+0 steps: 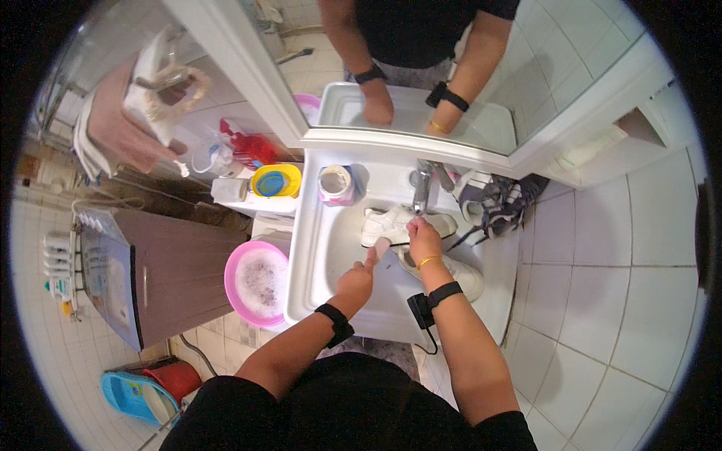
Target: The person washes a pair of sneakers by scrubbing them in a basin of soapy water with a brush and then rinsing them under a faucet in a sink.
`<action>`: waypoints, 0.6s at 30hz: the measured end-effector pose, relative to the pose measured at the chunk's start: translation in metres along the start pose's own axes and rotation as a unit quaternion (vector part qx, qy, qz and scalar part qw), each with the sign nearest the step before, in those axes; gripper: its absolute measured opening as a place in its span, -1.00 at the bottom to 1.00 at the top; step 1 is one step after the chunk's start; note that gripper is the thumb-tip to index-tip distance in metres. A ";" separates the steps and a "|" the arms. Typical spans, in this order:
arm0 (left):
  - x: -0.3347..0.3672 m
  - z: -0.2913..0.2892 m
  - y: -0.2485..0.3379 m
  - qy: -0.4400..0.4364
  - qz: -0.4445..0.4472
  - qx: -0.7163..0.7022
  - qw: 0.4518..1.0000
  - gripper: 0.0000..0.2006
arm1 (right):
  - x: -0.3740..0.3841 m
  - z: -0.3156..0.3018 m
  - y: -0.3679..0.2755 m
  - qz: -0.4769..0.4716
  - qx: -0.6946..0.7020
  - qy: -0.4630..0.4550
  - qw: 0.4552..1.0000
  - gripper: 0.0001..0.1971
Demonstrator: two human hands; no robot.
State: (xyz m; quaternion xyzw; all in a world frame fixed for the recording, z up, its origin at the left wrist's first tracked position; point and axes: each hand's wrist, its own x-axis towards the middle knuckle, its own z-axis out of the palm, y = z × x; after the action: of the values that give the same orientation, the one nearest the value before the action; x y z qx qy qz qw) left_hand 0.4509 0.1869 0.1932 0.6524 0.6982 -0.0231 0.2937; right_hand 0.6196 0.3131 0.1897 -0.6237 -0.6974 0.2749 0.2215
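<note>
Two white shoes are in the white sink [297,248]. One white shoe [387,223] lies crosswise under the tap [421,192]. The other white shoe [466,279] rests nearer me, partly behind my right forearm. My left hand [355,286] is closed round a small pale pink brush [382,246], held against the near side of the far shoe; its bristles are hidden. My right hand [426,244] is closed at the far shoe's upper, just below the tap, and grips it there. Its fingertips are partly hidden.
A white tub [335,183] stands on the sink's back left corner. Dark-laced shoes [500,207] sit at the right rim. Left of the sink are a pink basin [229,278] of suds and a yellow container [289,180]. A mirror [406,68] rises behind.
</note>
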 end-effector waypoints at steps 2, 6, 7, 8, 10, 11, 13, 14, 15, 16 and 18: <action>0.005 0.012 -0.015 0.033 0.039 0.016 0.999 -0.32 | 0.014 0.008 -0.013 0.088 0.052 -0.031 0.994 -0.76; 0.001 -0.011 0.006 0.004 0.039 0.023 0.999 -0.41 | 0.034 0.023 0.006 0.078 -0.066 -0.031 0.994 -0.67; 0.008 -0.010 0.018 0.006 0.049 0.018 0.999 -0.41 | 0.039 0.030 0.033 0.134 0.051 0.034 0.989 -0.76; 0.008 -0.013 0.011 0.008 0.065 0.066 0.996 -0.45 | 0.037 0.035 0.030 0.131 0.052 0.030 0.990 -0.76; 0.015 -0.023 0.010 0.014 0.077 0.108 0.991 -0.50 | 0.035 0.031 0.021 0.265 0.371 -0.049 0.888 -0.83; 0.026 -0.027 0.015 0.059 0.098 0.021 0.993 -0.59 | 0.035 0.027 0.020 0.255 0.356 -0.075 0.896 -0.81; 0.056 -0.021 0.015 0.155 0.092 -0.195 0.964 -0.76 | 0.033 0.020 0.001 0.256 0.393 -0.075 0.880 -0.81; 0.078 -0.010 0.010 0.205 0.075 -0.320 0.922 -0.78 | 0.028 0.020 -0.014 0.258 0.432 -0.067 0.862 -0.81; 0.101 -0.007 0.029 0.134 -0.002 -0.576 0.807 -0.75 | 0.026 0.018 -0.010 0.276 0.464 -0.066 0.839 -0.77; 0.118 -0.024 0.063 0.044 -0.058 -0.727 0.683 -0.70 | 0.020 0.011 0.002 0.293 0.580 -0.094 0.754 -0.71; 0.123 -0.042 0.104 -0.021 -0.131 -0.750 0.648 -0.71 | 0.018 0.000 0.037 0.286 0.620 -0.133 0.718 -0.61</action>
State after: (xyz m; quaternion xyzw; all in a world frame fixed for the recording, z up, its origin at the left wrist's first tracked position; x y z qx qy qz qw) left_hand 0.5344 0.3298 0.2100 0.1104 0.5490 0.4565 0.6914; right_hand 0.6453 0.3335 0.1642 -0.4733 -0.1819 0.7765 0.3742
